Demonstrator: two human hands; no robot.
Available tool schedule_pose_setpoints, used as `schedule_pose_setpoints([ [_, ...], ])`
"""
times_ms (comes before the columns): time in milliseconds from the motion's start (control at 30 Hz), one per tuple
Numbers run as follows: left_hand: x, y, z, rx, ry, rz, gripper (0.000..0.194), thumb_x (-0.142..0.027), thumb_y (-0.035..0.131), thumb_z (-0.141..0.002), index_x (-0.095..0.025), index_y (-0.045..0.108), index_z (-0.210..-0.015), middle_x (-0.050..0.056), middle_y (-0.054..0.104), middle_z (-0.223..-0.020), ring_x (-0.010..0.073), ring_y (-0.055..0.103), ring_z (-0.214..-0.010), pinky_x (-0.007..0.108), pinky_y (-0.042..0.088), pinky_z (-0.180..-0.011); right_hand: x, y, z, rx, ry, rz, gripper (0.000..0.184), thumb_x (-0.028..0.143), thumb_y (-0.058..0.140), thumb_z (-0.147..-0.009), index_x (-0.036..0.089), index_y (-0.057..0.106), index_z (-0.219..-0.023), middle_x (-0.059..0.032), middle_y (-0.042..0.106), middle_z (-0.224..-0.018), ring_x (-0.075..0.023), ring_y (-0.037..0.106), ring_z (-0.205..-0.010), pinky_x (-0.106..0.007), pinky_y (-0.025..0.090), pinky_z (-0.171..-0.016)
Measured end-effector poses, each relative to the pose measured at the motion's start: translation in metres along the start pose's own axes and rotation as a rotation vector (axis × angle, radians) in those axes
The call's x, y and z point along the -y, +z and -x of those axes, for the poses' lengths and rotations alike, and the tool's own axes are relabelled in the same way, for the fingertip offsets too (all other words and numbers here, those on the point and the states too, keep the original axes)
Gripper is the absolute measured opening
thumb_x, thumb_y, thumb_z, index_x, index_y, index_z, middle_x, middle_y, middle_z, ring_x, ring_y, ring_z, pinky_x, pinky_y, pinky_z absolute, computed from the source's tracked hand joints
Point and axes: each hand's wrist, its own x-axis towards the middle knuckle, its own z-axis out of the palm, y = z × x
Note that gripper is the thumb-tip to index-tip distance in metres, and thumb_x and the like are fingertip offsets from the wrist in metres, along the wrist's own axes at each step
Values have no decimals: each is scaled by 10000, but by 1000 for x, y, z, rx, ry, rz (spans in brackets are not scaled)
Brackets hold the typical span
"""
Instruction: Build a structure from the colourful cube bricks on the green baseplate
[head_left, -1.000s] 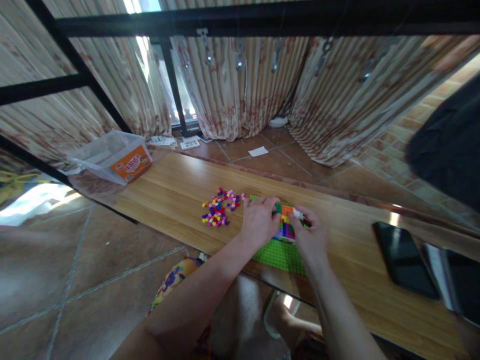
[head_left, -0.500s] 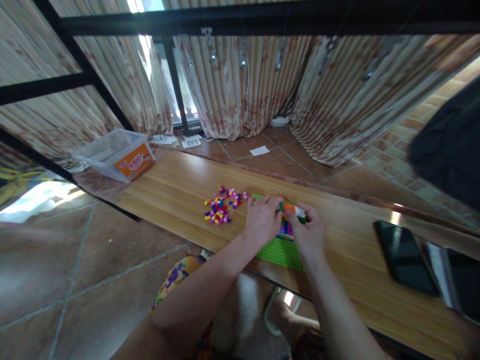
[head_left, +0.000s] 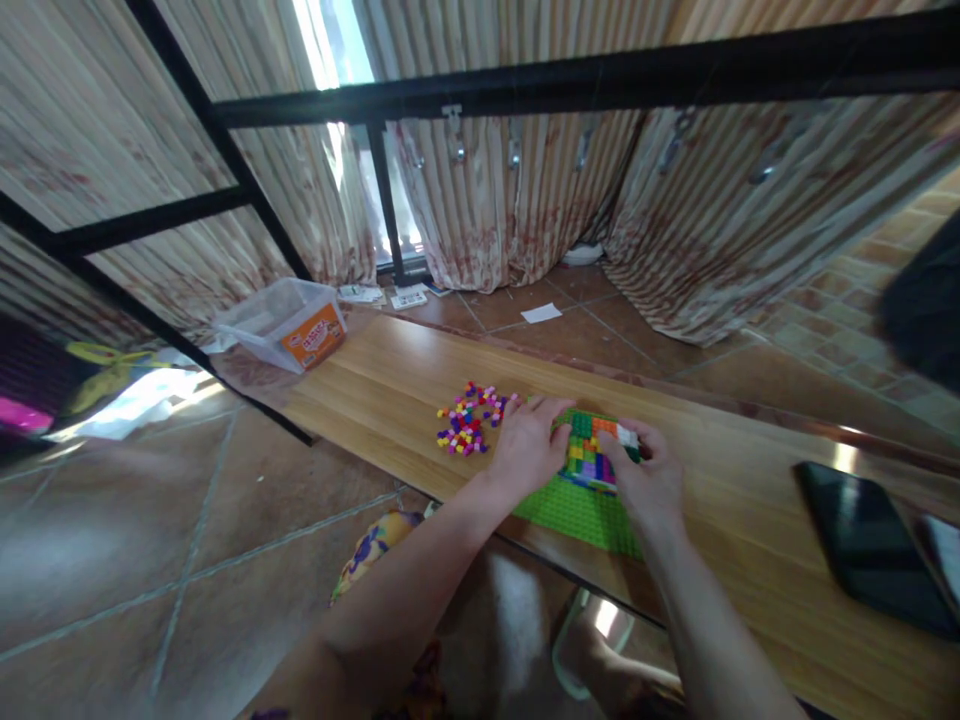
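A bright green studded baseplate (head_left: pixel 581 518) lies on the wooden bench, with a block of multicoloured toy bricks (head_left: pixel 589 455) built up on it. My left hand (head_left: pixel 531 445) rests over the plate's left side, fingers stretched out and thumb apart, beside the bricks. Around the block's right edge, my right hand (head_left: pixel 649 480) is closed, its thumb on top and its fingers at the far side by a white brick (head_left: pixel 627 436). Whether it pinches a loose brick is hidden. Left of my left hand, a pile of small loose bricks (head_left: pixel 463 430) in mixed colours is scattered.
A clear plastic tub (head_left: pixel 277 315) with an orange label stands at the bench's far left end. A dark phone (head_left: pixel 862 535) lies on the bench (head_left: pixel 742 490) to the right. Black metal bars (head_left: pixel 525 95) cross in front of the curtains. Papers lie on the tiled floor.
The view has shifted, so the scene sits further right and lower. My left hand has drawn away from my right, uncovering more of the brick block. My right hand stays at its right edge.
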Motion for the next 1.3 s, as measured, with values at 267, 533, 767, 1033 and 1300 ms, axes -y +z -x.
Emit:
schedule_pose_setpoints([
  [267, 71, -89, 25, 154, -363, -156, 204, -125, 535, -803, -158, 713, -896, 32, 716, -809, 150, 623, -732, 247, 453, -683, 9, -8, -2, -123, 62, -18, 478, 579, 635, -761, 197, 732, -1030, -92, 719, -985, -225, 660, -839, -368, 521, -746],
  [533, 86, -110, 52, 304, -587, -406, 153, -245, 665, -709, -205, 729, -843, 28, 721, -813, 175, 637, -756, 251, 438, -643, -3, -4, -10, -170, 50, -82, 451, 543, 646, -757, 179, 739, -1006, -78, 731, -888, -220, 674, -756, -346, 540, -673],
  [767, 84, -96, 49, 290, -529, -473, 137, -235, 602, -770, -185, 711, -837, 73, 715, -857, 209, 648, -805, 282, 447, -679, 3, -8, -6, -156, 66, -84, 392, 494, 637, -767, 181, 743, -977, -74, 732, -852, -225, 678, -753, -349, 544, -680],
  [1033, 74, -93, 32, 153, -463, -235, 144, -172, 553, -820, -141, 693, -821, 44, 694, -746, 159, 618, -690, 252, 438, -637, -5, -6, -15, -179, 28, -118, 390, 499, 625, -767, 178, 735, -960, -72, 735, -883, -212, 673, -765, -365, 538, -731],
  [1300, 5, -28, 13, 141, 6, 184, 219, -116, 514, -870, -189, 719, -889, 27, 738, -928, 144, 667, -886, 270, 507, -853, 7, -8, -15, -209, 45, -165, 355, 450, 635, -753, 163, 737, -935, -74, 732, -887, -209, 659, -777, -348, 524, -724],
])
